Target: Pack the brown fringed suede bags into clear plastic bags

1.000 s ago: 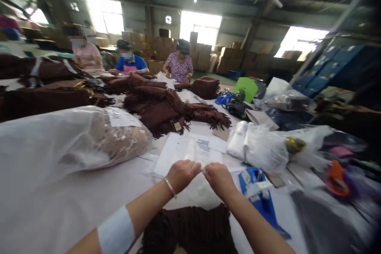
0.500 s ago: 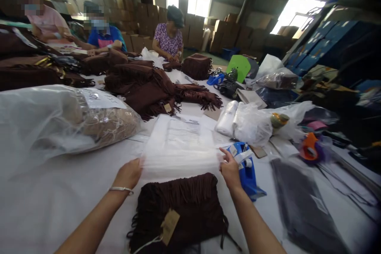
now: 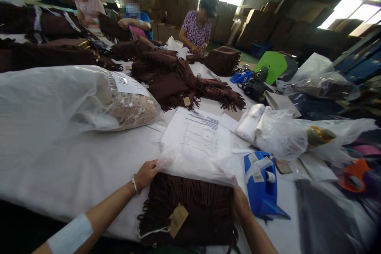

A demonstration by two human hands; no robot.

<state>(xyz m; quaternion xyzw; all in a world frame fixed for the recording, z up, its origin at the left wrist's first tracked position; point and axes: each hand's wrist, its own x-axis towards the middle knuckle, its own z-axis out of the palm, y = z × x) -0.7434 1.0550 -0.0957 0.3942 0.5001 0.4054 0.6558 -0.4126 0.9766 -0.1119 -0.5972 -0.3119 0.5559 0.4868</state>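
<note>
A clear plastic bag with printed text [image 3: 196, 147] lies in front of me, its near edge over the top of a dark brown fringed bag [image 3: 193, 214]. My left hand [image 3: 147, 174] pinches the plastic bag's near left corner. At the near right corner, my right hand [image 3: 241, 203] grips the plastic beside the fringed bag, its fingertips partly hidden under the film. A tan cardboard tag [image 3: 178, 221] on a white string rests on the fringed bag's front.
Right of my hands stands a blue tape dispenser [image 3: 262, 186], with a dark grey flat piece [image 3: 326, 218] beyond. A large filled plastic bag [image 3: 89, 99] lies left. More brown fringed bags [image 3: 166, 77] are piled ahead; several co-workers sit across the table.
Both hands have drawn the plastic bag's near edge down over the top of the fringed bag. The view has swung left. A co-worker across the table has lifted a brown piece.
</note>
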